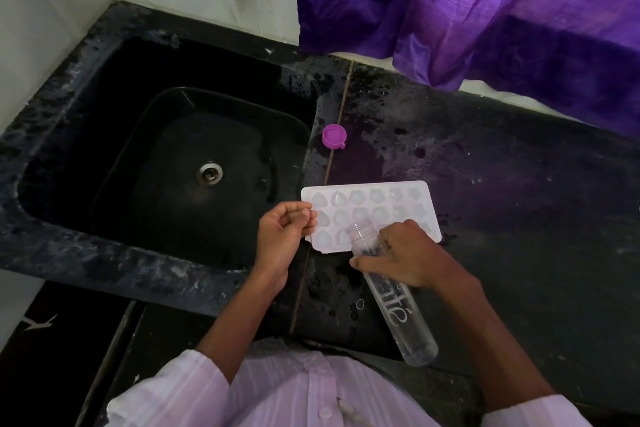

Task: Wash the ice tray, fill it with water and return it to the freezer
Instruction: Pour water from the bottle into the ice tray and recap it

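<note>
Grip of right hand (407,253) on uncapped bottle (398,308), mouth over ice tray (367,198).

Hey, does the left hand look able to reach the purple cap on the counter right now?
Probably yes. The left hand sits at the left edge of the ice tray, and the purple cap lies on bare counter just beyond, with nothing between. The right hand holds the bottle.

White ice tray (381,198), purple cap (333,136)
</note>
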`<state>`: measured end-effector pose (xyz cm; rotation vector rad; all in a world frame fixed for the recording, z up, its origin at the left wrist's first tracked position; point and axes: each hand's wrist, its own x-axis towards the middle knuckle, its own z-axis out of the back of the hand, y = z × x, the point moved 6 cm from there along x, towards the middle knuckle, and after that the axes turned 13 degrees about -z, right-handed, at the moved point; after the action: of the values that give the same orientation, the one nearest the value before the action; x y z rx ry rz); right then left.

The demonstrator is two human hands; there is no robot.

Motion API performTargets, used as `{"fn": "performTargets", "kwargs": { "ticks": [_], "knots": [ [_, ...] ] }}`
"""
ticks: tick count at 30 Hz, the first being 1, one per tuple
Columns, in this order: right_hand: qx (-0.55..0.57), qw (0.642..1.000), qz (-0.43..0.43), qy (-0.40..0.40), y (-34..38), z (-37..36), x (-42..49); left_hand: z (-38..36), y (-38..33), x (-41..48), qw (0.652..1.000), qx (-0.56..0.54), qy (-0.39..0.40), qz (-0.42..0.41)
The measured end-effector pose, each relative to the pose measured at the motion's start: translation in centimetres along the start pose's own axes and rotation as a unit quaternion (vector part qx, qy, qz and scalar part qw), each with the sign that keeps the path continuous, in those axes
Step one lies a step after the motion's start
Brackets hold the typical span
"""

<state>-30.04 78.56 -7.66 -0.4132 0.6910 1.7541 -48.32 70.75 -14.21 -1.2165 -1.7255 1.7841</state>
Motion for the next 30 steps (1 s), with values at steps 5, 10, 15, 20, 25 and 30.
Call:
{"fn": "performTargets", "kwargs": {
  "ticks": [5,10,15,20,25,30],
  "knots": [
    [0.006,0.999,-0.033,-0.008,-0.6,0.6,0.4,0.2,-0.1,0.2,1.0,0.002,-0.002,-0.001],
    [0.026,0.998,-0.046,-0.023,-2.2,1.7,0.1,0.3,-0.4,0.3,1.0,0.005,0.001,-0.006],
    [0.059,0.995,-0.044,-0.074,-3.3,3.2,-0.7,-0.2,-1.3,-0.1,0.999,0.016,0.022,-0.033],
    [0.123,0.988,-0.024,-0.086,-4.2,4.0,-1.8,-1.5,-2.8,-0.8,0.992,0.037,0.077,-0.088],
    [0.21,0.963,0.041,-0.163,-1.5,5.2,-4.3,-3.3,-4.3,-2.7,0.96,0.072,0.22,-0.156],
    [0.298,0.928,0.114,-0.192,3.6,5.1,-5.0,-3.1,-5.4,-4.1,0.93,0.094,0.281,-0.217]
  ]
}}
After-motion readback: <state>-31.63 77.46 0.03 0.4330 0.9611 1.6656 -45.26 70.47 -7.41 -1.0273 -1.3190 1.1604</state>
